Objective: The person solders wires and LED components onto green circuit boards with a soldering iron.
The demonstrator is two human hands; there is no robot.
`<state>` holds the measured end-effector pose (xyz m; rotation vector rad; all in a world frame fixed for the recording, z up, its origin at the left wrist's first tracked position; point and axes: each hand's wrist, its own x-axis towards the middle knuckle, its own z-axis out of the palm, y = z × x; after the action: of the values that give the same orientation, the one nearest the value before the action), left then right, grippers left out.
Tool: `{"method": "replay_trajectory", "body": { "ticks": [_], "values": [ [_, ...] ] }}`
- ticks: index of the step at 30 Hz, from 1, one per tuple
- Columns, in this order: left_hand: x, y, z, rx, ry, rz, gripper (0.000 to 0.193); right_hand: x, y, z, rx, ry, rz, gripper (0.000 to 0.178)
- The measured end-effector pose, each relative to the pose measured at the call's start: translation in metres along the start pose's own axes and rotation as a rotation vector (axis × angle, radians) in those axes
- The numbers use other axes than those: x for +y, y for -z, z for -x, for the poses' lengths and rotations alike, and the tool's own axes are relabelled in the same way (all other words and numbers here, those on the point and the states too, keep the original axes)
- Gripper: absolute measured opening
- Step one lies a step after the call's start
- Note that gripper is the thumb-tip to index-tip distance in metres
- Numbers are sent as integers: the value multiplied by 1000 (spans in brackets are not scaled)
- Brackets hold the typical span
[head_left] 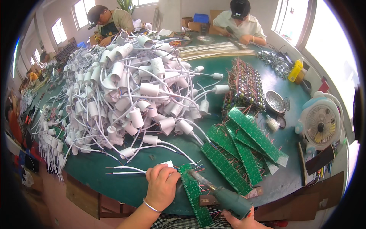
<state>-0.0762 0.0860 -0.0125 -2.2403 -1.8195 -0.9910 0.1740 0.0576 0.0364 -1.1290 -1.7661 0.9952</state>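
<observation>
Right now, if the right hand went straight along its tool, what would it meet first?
Likely the green board beside the left hand; the tool has its tip over one end, perhaps touching: depth is unclear.

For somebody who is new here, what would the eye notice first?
Probably the huge heap of white sockets and cables, left of centre on the green table. Next, the green circuit boards fanned out right of the heap. Then the soldering tool in the right hand, near the lower edge.
</observation>
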Motion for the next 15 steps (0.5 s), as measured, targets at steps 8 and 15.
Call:
{"method": "replay_trajectory", "body": {
  "ticks": [8, 15],
  "values": [
    [-2, 4, 4, 37, 24, -36, 21, 5, 0, 16, 38, -241, -169, 20],
    [4, 2, -3, 32, 19, -23, 17, -2, 13, 26, 104, -259, -150, 11]
  ]
}}
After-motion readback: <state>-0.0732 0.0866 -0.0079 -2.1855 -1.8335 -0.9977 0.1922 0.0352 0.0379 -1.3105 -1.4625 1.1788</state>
